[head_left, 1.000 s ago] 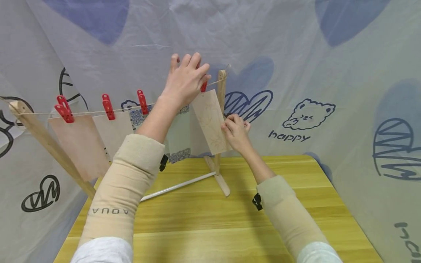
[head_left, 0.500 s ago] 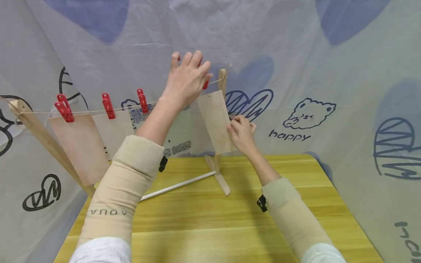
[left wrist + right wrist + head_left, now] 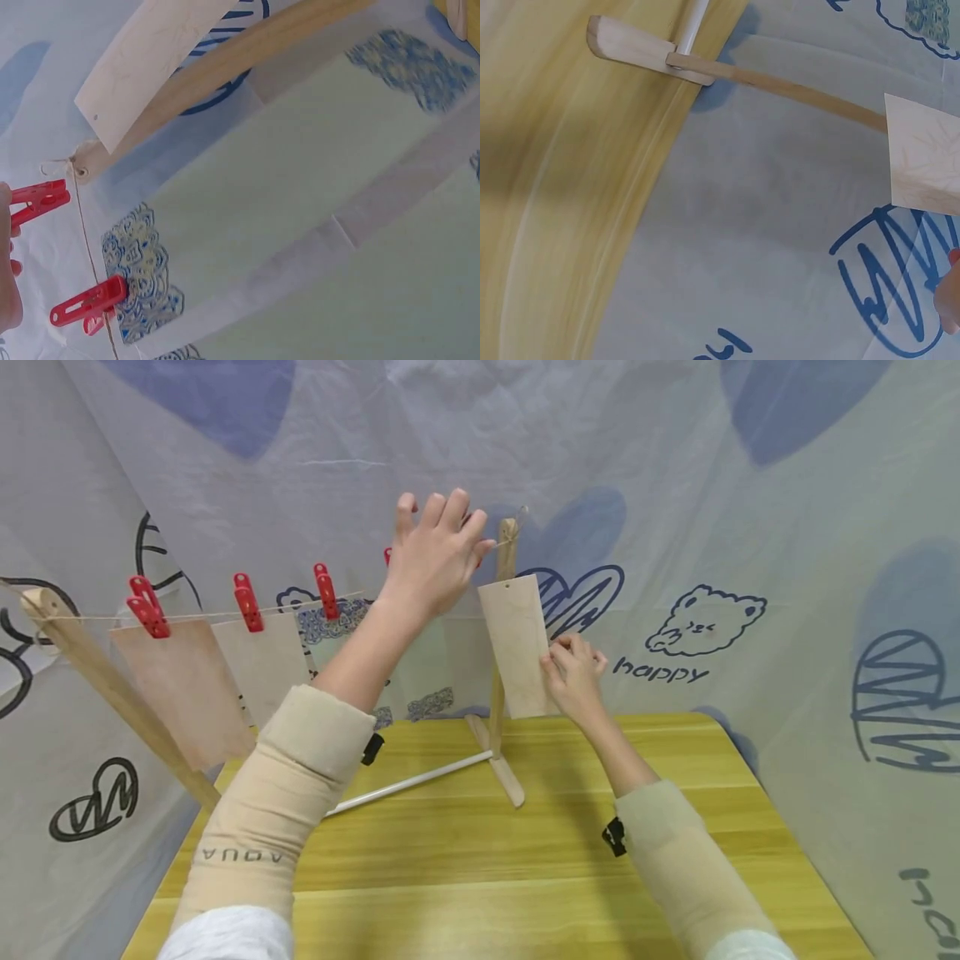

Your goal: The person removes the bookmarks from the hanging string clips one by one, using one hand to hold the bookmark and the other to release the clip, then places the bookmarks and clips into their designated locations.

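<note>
My left hand (image 3: 435, 560) is raised near the right end of the string, holding a red clothespin (image 3: 41, 201); in the head view the hand mostly covers it. Lower and to the right, my right hand (image 3: 576, 681) pinches the right edge of a pale paper card (image 3: 517, 643) with a small hole near its top. The card's top edge is apart from the held clothespin and from the string. Only a bit of the right hand (image 3: 951, 300) shows in the right wrist view. Beside the left hand, another red clothespin (image 3: 90, 300) grips a pale green sheet (image 3: 277, 165) with blue patterned ends.
The string runs between a left wooden post (image 3: 123, 689) and a right wooden post (image 3: 506, 547). On it, red clothespins hold a pinkish sheet (image 3: 187, 693), a white sheet (image 3: 266, 660) and patterned sheets. A white rod (image 3: 412, 783) lies low above the yellow wooden table (image 3: 465, 860).
The right hand has drawn the card rightward and slightly down, away from the clothespin at its top. My left hand has shifted a little right and down, still holding the clothespin.
</note>
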The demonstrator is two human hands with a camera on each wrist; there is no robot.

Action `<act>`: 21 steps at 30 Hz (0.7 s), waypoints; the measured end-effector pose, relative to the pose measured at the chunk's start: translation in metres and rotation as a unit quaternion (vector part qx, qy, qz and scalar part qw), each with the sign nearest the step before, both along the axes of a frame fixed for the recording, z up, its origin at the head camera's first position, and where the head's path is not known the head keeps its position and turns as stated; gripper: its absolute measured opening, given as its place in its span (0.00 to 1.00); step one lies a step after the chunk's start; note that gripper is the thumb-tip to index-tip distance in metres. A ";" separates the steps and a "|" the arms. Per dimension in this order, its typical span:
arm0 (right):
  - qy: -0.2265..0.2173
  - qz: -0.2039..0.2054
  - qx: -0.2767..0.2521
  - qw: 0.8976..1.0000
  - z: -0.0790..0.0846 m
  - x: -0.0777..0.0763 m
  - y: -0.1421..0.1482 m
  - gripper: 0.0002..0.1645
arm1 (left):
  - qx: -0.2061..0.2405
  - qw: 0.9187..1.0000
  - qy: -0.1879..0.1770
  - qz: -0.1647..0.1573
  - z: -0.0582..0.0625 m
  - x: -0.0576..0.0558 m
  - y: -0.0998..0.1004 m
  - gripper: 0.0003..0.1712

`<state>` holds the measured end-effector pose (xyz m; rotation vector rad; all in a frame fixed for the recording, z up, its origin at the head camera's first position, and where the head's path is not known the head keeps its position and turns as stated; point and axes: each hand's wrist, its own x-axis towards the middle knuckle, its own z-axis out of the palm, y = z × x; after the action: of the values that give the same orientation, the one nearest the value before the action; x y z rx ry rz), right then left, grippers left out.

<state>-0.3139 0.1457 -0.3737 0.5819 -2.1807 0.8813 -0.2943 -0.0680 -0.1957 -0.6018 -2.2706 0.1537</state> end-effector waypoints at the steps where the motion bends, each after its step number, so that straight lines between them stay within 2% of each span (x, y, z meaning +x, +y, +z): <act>1: -0.003 0.000 0.001 1.000 -0.001 0.000 0.001 0.42 | 0.002 1.000 0.001 0.000 -0.001 0.001 0.001 0.21; 8: -0.032 -0.011 0.001 0.999 -0.007 0.003 0.011 0.43 | 0.008 1.000 0.008 0.006 -0.013 0.009 0.007 0.21; 15: -0.046 -0.019 -0.005 0.999 -0.015 0.008 0.021 0.43 | 0.001 0.999 0.052 0.008 -0.041 0.013 0.011 0.20; 21: -0.049 -0.025 -0.011 0.998 -0.022 0.014 0.029 0.41 | 0.004 0.998 0.066 0.002 -0.065 0.019 0.015 0.19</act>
<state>-0.3004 0.1744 -0.3953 0.4806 -2.2596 0.9246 -0.2752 -0.0527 -0.2610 -0.5665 -2.1439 0.1821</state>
